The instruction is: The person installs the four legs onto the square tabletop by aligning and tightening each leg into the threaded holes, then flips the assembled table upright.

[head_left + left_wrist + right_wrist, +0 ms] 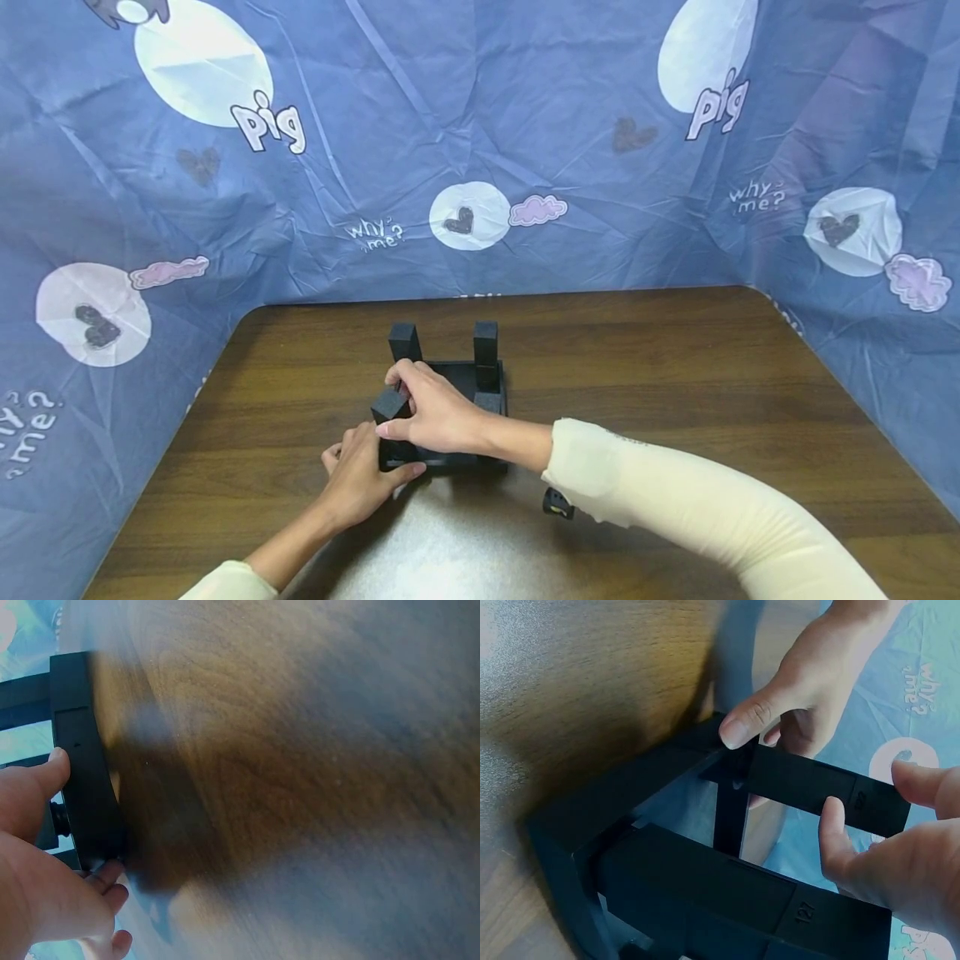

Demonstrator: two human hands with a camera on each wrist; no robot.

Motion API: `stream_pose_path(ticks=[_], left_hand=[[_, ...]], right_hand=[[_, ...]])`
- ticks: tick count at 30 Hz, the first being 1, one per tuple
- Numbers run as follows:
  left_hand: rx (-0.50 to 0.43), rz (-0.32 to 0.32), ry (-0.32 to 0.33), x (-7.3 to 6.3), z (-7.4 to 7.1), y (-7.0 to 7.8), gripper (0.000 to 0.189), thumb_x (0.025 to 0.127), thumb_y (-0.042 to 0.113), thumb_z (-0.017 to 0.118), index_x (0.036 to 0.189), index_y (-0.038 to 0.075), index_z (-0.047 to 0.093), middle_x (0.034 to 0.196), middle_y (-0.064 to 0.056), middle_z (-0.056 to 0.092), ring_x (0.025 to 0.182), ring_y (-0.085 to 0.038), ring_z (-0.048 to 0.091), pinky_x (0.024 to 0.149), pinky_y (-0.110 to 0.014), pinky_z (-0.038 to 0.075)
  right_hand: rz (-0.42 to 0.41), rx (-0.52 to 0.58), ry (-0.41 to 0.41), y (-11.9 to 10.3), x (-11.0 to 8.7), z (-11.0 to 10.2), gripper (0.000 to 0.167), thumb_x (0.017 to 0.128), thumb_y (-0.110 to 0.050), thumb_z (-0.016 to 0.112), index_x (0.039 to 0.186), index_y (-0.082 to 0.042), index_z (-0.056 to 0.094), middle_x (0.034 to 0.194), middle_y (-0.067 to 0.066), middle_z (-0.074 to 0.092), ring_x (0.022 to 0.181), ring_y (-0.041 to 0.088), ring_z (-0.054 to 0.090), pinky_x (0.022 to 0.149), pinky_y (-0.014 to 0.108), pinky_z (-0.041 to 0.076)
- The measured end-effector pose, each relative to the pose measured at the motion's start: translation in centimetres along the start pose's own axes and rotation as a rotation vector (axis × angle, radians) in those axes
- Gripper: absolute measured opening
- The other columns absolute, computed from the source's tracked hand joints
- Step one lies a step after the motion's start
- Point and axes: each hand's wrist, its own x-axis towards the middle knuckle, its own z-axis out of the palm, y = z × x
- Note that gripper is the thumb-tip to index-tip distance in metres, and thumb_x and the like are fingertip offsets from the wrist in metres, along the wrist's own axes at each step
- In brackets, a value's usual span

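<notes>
A square black frame (465, 464) rests on the table with several upright block-like legs at its corners. My left hand (358, 483) grips its near left corner. In the left wrist view, the left thumb lies on the frame's edge and the fingers bend round the corner. My right hand (438, 412) pinches the upper part of the near left leg (810, 780) between thumb and fingers. That leg stands in the corner beside my left hand. Another leg (705, 877), embossed with 127, rises from the frame nearby. My right forearm partly hides the near right leg (487, 402).
The brown wooden table (675, 375) spreads around the frame. Below the right sleeve, a small black object (557, 503) with a yellow mark shows. A blue printed cloth (375, 125) hangs behind the table and along its sides.
</notes>
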Motion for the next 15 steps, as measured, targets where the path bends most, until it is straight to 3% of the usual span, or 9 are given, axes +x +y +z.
stream_pose_path(ticks=[3,7,11,15], left_hand=[[-0.003,0.009,0.001,0.01,0.02,-0.03,0.061,0.085,0.033,0.087,0.134,0.007,0.060,0.118,-0.014,0.060,0.117,-0.040,0.047,0.098,-0.068,0.018],[-0.002,0.007,0.000,0.03,0.06,-0.08,0.066,0.086,0.033,0.086,0.138,0.006,0.058,0.124,-0.016,0.060,0.119,-0.041,0.046,0.099,-0.068,0.017],[-0.002,-0.003,-0.009,-0.01,0.07,-0.11,0.062,0.086,0.034,0.086,0.135,0.005,0.059,0.122,-0.016,0.060,0.121,-0.041,0.046,0.100,-0.069,0.017],[-0.014,0.005,-0.014,-0.01,0.05,-0.09,0.058,0.086,0.034,0.085,0.132,0.009,0.062,0.126,-0.017,0.059,0.120,-0.042,0.046,0.099,-0.070,0.016]], right_hand=[[-0.027,-0.013,-0.017,-0.06,-0.04,-0.05,0.047,0.095,-0.019,0.078,0.136,-0.010,0.058,0.107,0.002,0.052,0.093,0.018,0.055,0.077,0.026,0.044],[-0.029,0.008,-0.021,-0.17,-0.04,-0.16,0.045,0.095,-0.018,0.078,0.137,-0.010,0.062,0.108,0.001,0.051,0.105,0.024,0.058,0.083,0.026,0.046],[-0.035,0.017,0.023,-0.09,0.07,-0.12,0.034,0.093,-0.018,0.081,0.121,-0.006,0.065,0.105,0.002,0.052,0.101,0.020,0.057,0.084,0.026,0.046],[-0.019,0.019,0.067,0.09,0.10,0.10,0.033,0.091,-0.023,0.083,0.099,-0.007,0.056,0.099,0.008,0.051,0.087,0.017,0.050,0.073,0.026,0.041]])
